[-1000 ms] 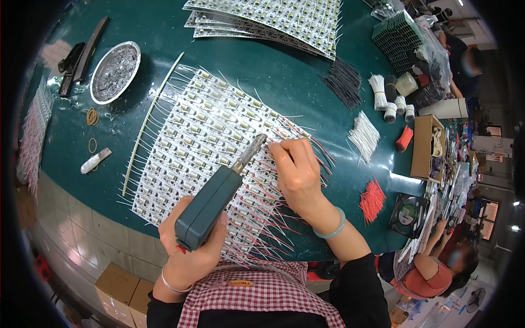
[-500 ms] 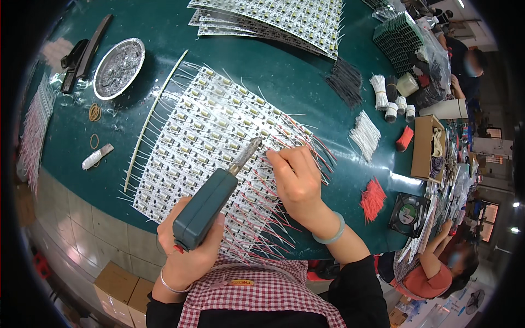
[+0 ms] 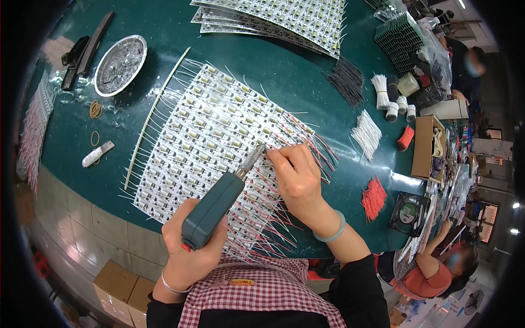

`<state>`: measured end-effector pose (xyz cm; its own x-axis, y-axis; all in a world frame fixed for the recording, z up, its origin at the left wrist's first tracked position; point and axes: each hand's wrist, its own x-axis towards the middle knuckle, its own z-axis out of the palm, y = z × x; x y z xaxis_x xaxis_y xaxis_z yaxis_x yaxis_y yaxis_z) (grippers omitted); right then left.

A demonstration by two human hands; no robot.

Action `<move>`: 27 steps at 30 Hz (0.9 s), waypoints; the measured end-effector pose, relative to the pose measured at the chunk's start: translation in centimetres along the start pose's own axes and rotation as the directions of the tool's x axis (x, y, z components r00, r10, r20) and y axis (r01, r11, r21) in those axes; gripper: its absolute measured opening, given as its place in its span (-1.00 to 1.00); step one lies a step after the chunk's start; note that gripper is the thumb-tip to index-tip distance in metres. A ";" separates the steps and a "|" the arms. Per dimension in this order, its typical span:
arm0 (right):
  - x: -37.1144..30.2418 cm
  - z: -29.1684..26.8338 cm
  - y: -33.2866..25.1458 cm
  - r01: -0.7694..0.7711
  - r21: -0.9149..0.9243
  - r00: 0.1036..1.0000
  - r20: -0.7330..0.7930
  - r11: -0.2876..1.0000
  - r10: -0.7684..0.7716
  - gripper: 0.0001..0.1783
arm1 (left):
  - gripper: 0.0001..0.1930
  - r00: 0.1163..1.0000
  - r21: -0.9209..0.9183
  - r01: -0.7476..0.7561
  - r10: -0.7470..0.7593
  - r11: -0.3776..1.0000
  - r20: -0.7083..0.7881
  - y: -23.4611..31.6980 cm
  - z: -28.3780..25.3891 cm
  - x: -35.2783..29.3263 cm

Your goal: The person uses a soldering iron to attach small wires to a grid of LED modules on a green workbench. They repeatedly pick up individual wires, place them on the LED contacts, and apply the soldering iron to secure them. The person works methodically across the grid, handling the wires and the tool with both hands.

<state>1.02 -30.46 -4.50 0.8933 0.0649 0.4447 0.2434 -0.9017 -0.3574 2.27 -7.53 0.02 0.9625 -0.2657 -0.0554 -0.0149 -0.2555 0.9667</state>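
Observation:
My left hand [image 3: 191,254] is wrapped round the dark green handle of a soldering iron [image 3: 213,210]. Its metal tip points up and to the right, over a white panel of small circuit boards [image 3: 188,139] that lies flat on the table. Right beside the tip, the thumb and forefinger of my right hand [image 3: 299,186] are pinched together on a thin wire, mostly hidden by the fingers. Red and white wires [image 3: 261,205] stick out from the panel's right and near parts, partly under my right hand. White wires run from its left side to a pale strip [image 3: 156,115].
A green table [image 3: 262,60] carries stacked panels [image 3: 284,22] at the back and a metal bowl of grey scraps [image 3: 121,65] at left. Black wires [image 3: 347,82], white wires [image 3: 366,134], red wires [image 3: 374,198] and a fan [image 3: 409,213] lie right. Two people sit beyond.
The soldering iron in my left hand has shifted slightly right, bringing its tip closer to my right fingertips. My right hand stays nearly in place, still pinched.

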 end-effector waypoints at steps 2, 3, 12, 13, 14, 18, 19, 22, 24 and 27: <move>0.0 0.0 0.0 0.000 -0.001 1.000 0.001 1.000 0.000 -0.62 | -0.85 0.999 0.017 0.038 -0.038 0.999 0.013 0.1 -0.1 0.0; 0.0 0.0 0.0 0.001 -0.003 1.000 0.002 1.000 -0.001 -0.62 | -0.85 1.000 0.025 0.021 -0.021 0.999 0.001 0.2 0.0 0.0; 0.1 -0.1 -0.1 0.005 -0.019 1.000 0.017 1.000 -0.005 -0.62 | -0.86 1.000 0.076 -0.024 0.023 0.997 0.006 0.3 0.0 0.1; 0.1 -0.1 -0.1 0.003 -0.021 1.000 0.018 1.000 -0.002 -0.62 | -0.87 1.000 0.086 -0.012 0.011 0.996 0.015 0.6 0.0 0.2; 0.2 -0.1 -0.2 0.003 -0.020 1.000 0.020 1.000 -0.002 -0.62 | -0.88 1.000 0.097 0.000 -0.002 0.995 0.021 0.9 -0.2 0.1; 0.2 -0.2 -0.3 0.006 -0.025 1.000 0.026 1.000 -0.006 -0.63 | -0.89 0.995 0.162 -0.079 0.069 0.984 0.068 0.8 -0.8 0.0; 0.2 -0.2 -0.2 0.008 -0.028 1.000 0.023 1.000 -0.007 -0.63 | -0.89 0.995 0.161 -0.082 0.072 0.984 0.064 1.0 -0.9 0.0; 0.1 -0.1 -0.2 0.009 -0.029 1.000 0.018 1.000 -0.008 -0.63 | -0.86 0.992 0.149 -0.115 0.107 0.982 0.060 0.9 -1.0 0.1; 0.1 -0.1 -0.2 0.008 -0.023 1.000 0.016 1.000 -0.007 -0.63 | -0.84 0.995 0.112 -0.092 0.088 0.989 0.039 0.9 -1.0 0.0; 0.1 -0.1 -0.2 0.000 -0.016 1.000 0.016 1.000 0.000 -0.64 | -0.84 1.000 0.052 -0.022 0.022 0.998 0.010 1.0 -0.8 -0.2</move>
<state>1.00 -30.33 -4.28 0.8992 0.0718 0.4317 0.2376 -0.9085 -0.3438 2.32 -6.99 1.16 0.9591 -0.2807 -0.0369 -0.0503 -0.2971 0.9535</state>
